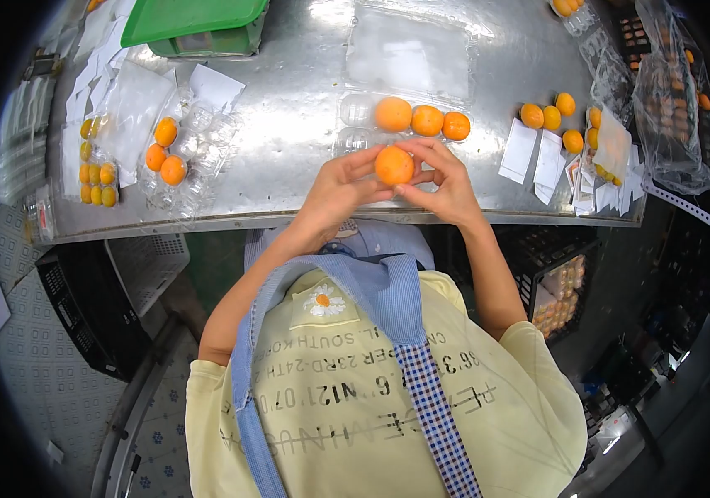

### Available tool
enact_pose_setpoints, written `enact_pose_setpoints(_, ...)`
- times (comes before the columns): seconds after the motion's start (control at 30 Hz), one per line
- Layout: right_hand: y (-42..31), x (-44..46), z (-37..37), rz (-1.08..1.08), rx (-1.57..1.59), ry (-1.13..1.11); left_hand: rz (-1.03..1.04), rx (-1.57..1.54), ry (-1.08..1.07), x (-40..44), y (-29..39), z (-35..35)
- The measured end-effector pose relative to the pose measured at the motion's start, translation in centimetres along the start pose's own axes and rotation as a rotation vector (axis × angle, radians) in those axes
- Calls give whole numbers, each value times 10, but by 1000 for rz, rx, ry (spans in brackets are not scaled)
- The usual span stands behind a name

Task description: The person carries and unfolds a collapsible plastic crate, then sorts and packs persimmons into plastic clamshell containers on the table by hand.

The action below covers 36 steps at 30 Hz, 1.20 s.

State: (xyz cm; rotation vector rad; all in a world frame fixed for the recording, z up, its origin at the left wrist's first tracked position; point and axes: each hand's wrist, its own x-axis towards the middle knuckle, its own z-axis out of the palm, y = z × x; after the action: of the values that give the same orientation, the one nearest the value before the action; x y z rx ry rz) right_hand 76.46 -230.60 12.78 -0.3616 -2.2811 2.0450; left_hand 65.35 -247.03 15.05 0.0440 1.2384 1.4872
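Between my two hands, just above the metal table's front part, is a single orange (394, 166). My left hand (342, 189) has its fingertips against the fruit's left side, and my right hand (442, 184) closes round the right side with thumb and fingers. Right behind them lies a clear plastic fruit tray (357, 109). A row of three oranges (427, 121) sits in its back row; the cells on its left hold no fruit. My hands partly hide the tray's front row.
The metal table (297, 108) bears a green-lidded container (193, 25) at the back left. Clear trays with oranges (173, 170) stand left. Loose oranges (551, 117) and white cards (518, 151) lie right. Crates (558, 286) of fruit stand below the table at right.
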Motion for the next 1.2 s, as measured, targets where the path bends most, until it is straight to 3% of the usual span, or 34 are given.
enact_pose_setpoints(0.27, 9, 1, -7, 35, -65, -29, -19, 17, -11, 5, -6, -1)
enact_pose_setpoints(0.33, 12, -5, -9, 109, 45, 28, -92, 63, -26, 6, -3, -1)
enact_pose_setpoints(0.4, 22, -6, -18, 213, 395, 74, -113, 129, 35, 0, 16, 11)
enact_pose_setpoints(0.5, 11, -7, -89, 187, 398, 293, -10, 159, 77, 6, 3, -7)
enact_pose_setpoints(0.6, -43, 1, -208, -217, 172, 731, 41, 138, 81, 7, 1, -16)
enact_pose_setpoints(0.7, -126, -1, -352, -652, 508, 902, 59, 141, 82, 8, 0, -16)
enact_pose_setpoints(0.73, -134, -10, -404, -637, 595, 891, 62, 145, 83, 8, -1, -15)
enact_pose_setpoints(0.8, -175, -4, -387, -607, 631, 974, 72, 174, 94, 10, -1, -15)
enact_pose_setpoints(0.9, -154, 24, -322, -501, 390, 854, 86, 201, 148, 10, -6, -20)
enact_pose_setpoints(1.07, -65, 56, -149, -21, -40, 385, 187, 129, 172, 6, 0, -24)
enact_pose_setpoints(1.2, -32, 52, -44, 100, 179, 82, 208, 57, 159, -4, 2, -27)
